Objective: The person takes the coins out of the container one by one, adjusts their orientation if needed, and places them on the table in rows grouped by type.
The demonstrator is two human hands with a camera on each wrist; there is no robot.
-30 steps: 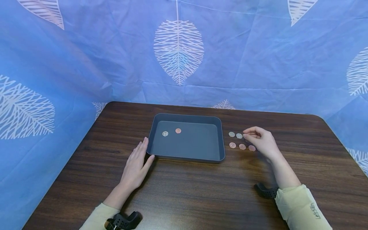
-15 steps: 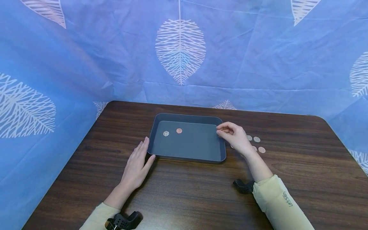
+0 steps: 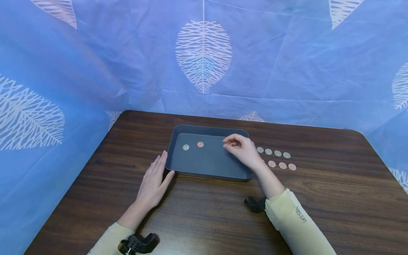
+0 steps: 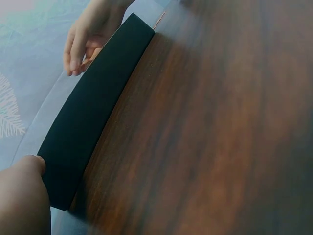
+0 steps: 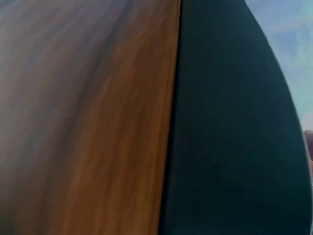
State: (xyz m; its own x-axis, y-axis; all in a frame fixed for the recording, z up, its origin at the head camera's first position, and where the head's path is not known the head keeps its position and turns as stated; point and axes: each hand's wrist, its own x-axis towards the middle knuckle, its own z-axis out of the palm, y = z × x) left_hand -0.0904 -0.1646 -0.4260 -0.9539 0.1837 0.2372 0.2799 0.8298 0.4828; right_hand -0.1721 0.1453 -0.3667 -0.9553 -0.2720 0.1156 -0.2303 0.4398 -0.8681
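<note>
My left hand (image 3: 153, 184) lies with straight fingers along the left side of a dark grey tray (image 3: 210, 175), thumb at its front corner. In the left wrist view the left thumb (image 4: 24, 178) meets the tray wall (image 4: 93, 117). My right hand (image 3: 243, 148) is over the tray's right part, thumb and forefinger pinched together on what looks like a coin, mostly hidden by the fingertips. Inside the tray lie a silver coin (image 3: 186, 147) and, to its right, a copper coin (image 3: 200, 144). The right wrist view shows the tray's outer wall (image 5: 234, 122), no fingertips of the right hand.
Right of the tray, several silver coins (image 3: 277, 153) form a row on the brown wooden table (image 3: 197, 219). A row of several copper coins (image 3: 282, 165) lies nearer, its left end partly behind the right wrist. A blue leaf-patterned cloth (image 3: 143, 53) hangs behind the table.
My right hand has moved left from the coin rows to over the tray, uncovering coins it had hidden. The left hand stays at the tray's side.
</note>
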